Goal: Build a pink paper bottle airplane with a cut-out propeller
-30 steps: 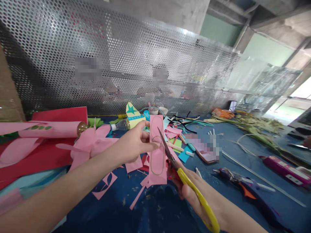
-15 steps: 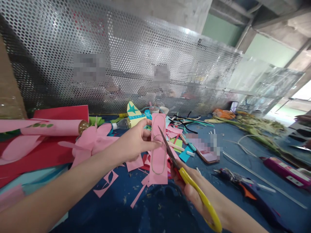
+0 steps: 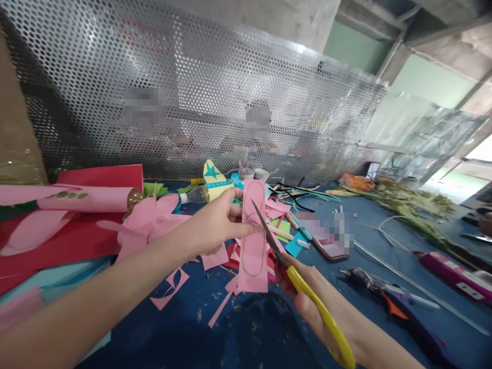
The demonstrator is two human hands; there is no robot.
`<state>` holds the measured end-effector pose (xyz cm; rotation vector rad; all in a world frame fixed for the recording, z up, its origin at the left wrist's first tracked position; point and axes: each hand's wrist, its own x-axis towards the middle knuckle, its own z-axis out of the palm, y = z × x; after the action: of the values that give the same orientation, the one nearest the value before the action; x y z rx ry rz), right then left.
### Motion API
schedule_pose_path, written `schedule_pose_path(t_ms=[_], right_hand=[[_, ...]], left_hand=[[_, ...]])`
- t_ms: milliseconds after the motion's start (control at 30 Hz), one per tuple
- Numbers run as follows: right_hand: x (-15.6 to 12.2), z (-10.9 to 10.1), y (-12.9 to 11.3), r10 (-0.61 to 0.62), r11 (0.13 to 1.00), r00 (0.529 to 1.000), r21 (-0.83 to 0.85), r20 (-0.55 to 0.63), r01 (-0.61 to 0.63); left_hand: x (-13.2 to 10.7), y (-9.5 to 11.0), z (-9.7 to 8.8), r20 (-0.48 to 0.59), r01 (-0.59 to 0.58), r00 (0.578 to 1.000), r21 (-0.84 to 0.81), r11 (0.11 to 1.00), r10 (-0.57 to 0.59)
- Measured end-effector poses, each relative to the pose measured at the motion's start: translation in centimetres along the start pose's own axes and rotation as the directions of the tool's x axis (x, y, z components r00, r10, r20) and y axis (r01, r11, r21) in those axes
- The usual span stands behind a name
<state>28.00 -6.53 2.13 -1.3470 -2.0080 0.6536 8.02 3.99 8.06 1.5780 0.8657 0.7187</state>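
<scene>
At mid-frame, my left hand (image 3: 215, 225) pinches the pink strip (image 3: 253, 259) upright, seemingly to keep its drawn outline (image 3: 264, 251) facing me; my right hand (image 3: 322, 288) grips yellow-handled scissors (image 3: 298, 281), angled across its right edge.

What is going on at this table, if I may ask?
A person's left hand holds up a pink paper strip with rounded outlines drawn on it. Their right hand grips yellow-handled scissors, the blades slanting across the front of the strip. The outlines look uncut. Below, a cut-out pink scrap lies on the blue table, with a glue gun over to the right.
</scene>
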Motion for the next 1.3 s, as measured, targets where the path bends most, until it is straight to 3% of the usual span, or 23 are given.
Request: schedule_pose_path(t_ms=[733,1133,1300], right_hand=[[0.09,-0.35,-0.68,-0.003,1.0,1.0,-0.026,-0.011,0.003],[-0.01,-0.3,-0.83,-0.005,0.999,1.0,-0.045,-0.016,0.004],[-0.01,-0.15,-0.19,-0.061,0.997,0.998,-0.045,-0.002,0.061]], left_hand=[[-0.16,-0.13,-0.51,0.08,0.029,0.996,0.066,0.997,-0.034],[-0.19,-0.03,-0.36,0.06,0.042,0.997,0.062,0.997,-0.045],[0.02,-0.05,0.27,0.007,0.005,1.0,0.006,1.0,-0.005]])
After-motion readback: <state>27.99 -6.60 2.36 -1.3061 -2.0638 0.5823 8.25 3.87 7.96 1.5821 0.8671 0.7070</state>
